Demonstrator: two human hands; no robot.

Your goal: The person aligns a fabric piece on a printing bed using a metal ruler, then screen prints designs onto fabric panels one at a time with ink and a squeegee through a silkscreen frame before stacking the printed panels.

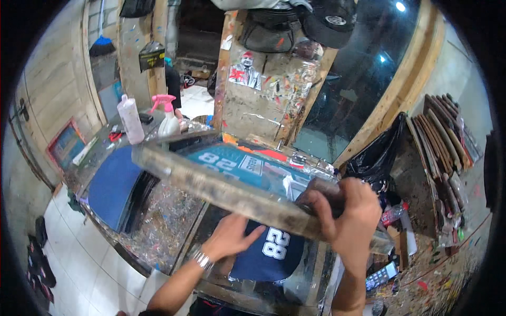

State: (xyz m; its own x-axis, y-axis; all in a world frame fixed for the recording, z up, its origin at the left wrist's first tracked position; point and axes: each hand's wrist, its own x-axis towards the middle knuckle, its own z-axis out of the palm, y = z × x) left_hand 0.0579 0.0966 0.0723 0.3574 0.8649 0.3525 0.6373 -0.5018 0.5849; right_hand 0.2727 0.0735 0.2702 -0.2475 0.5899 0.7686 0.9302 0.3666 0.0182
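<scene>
The wooden screen frame (226,195) stands tilted, its thick near rail raised clear of the counter (163,231); the rail is worn, rounded at the corner and stained. Teal mesh (232,166) fills the frame, with pale lettering and blocks of design in it.

Below the near rail lies a navy fabric panel (292,258), flat, with a curved lower edge and a large white outlined number; its upper part is hidden by the frame.

The right hand (353,216) is at the frame's right part, fingers curled closed around a dark brown block (326,194), with the thumb along the near rail. The left hand (229,237), wearing a metal-link wristwatch (202,259), is below the near rail, thumb spread away. Its other fingertips are covered by the frame, so their opening and any hold cannot be told.

Left of the frame, a smooth blue panel (110,179) lies on the paint-spattered counter. Beyond the frame's left end stand a translucent plastic bottle (130,118) and a white spray bottle (169,124) with a pink trigger head. Right of the frame are a creased black plastic bag (377,152) and a light-coloured remote control (381,276).
</scene>
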